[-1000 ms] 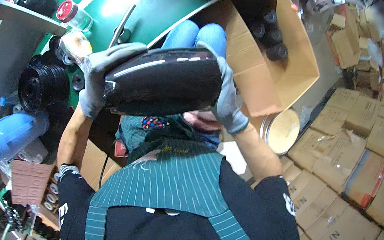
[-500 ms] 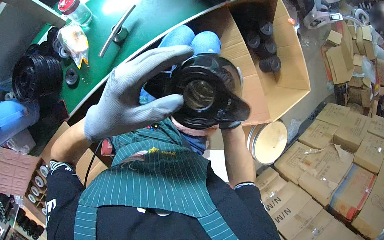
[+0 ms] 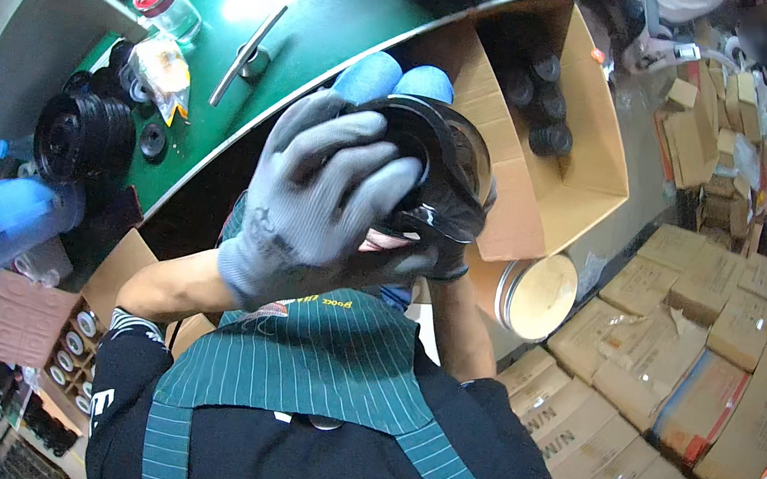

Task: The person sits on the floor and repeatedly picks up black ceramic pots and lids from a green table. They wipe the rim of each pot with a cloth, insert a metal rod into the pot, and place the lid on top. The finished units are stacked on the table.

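In front of my apron I have a glossy black jug (image 3: 460, 176), with dark see-through walls and a spouted black collar. My left hand (image 3: 327, 184), in a grey knit glove, lies over its left side, fingers curled across the collar at the mouth. My right hand (image 3: 446, 258) supports the jug from behind on the right. Most of that hand is hidden; part of its glove and the wrist show. What the left fingertips press on inside the mouth cannot be made out.
An open carton (image 3: 593, 199) holding several black parts stands beyond the jug. On the green table (image 3: 227, 21) are a metal bar stand (image 3: 249, 60), a red-lidded jar (image 3: 169, 6) and stacked black rings (image 3: 81, 138). A round tub (image 3: 541, 296) and stacked cartons (image 3: 647, 365) are at right.
My left hand has gone from spread beside the jug to curled over its collar and mouth. The spout has turned or tilted, and the whole view has shifted slightly.
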The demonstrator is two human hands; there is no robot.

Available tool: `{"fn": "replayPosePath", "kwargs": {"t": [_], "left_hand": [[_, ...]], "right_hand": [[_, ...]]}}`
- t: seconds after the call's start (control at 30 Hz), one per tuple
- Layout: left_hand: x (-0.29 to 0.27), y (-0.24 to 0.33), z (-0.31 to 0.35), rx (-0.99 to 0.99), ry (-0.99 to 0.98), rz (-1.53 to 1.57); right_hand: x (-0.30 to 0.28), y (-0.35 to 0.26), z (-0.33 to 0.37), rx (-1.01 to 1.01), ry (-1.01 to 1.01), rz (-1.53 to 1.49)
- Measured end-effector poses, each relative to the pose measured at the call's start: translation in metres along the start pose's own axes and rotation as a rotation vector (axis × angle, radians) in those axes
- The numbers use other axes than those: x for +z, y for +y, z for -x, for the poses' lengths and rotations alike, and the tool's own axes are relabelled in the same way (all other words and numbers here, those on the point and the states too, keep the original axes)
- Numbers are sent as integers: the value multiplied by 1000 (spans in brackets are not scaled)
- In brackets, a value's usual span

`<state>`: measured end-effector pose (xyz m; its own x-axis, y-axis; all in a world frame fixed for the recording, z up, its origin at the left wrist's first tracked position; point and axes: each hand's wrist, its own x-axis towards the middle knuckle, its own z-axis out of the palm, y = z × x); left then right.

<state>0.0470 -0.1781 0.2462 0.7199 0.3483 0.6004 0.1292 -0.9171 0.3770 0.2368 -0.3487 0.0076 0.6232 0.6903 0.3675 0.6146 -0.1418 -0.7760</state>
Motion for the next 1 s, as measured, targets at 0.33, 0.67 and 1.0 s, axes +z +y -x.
{"fn": "replayPosePath", "kwargs": {"t": [0.33,0.67,1.0], "left_hand": [[8,-24,-14,257,96,228],[39,-35,18,158,198,327],[86,-133,126,-318,2,124]], "right_hand": [[-13,-49,30,69,54,-4],[-50,-46,-16,343,-89,-453],[-11,-155,-101,-18,-506,401]]}}
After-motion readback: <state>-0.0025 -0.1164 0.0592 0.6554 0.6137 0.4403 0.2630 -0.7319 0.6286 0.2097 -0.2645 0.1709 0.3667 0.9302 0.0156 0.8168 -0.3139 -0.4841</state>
